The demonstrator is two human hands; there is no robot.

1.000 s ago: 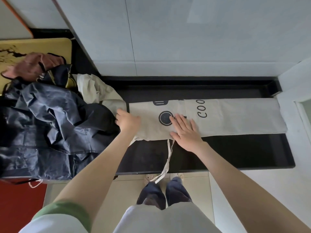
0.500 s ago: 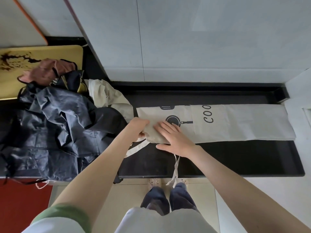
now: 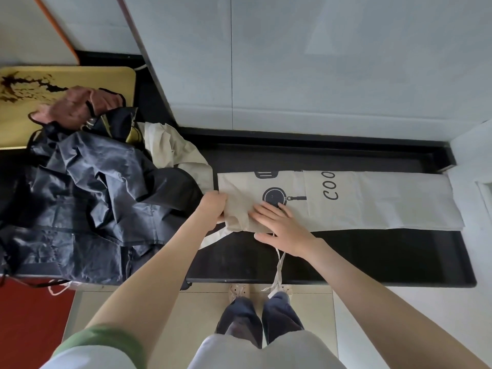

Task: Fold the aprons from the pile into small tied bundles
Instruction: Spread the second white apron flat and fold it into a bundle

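A cream apron [image 3: 372, 201] with a black pan print and the letters "COO" lies folded into a long strip across the black counter [image 3: 372, 257]. My left hand [image 3: 213, 205] grips the strip's left end and lifts it into a fold toward the right. My right hand [image 3: 279, 226] lies flat with spread fingers on the cloth just right of that fold, beside the pan print. A cream strap [image 3: 278, 270] hangs from under my right hand over the counter's front edge. The pile of aprons [image 3: 87, 198], mostly dark navy, sits to the left.
A pink apron [image 3: 72, 107] and a crumpled cream one [image 3: 173, 153] lie at the back of the pile, partly on a yellow board [image 3: 80, 78]. A grey wall stands close behind the counter. A white ledge [image 3: 474, 198] borders the counter's right end. My legs and shoes show below.
My left hand has taken hold of the strip's left end and begun folding it rightward. My right hand slid left along the cloth to the fold. The camera tilted slightly.
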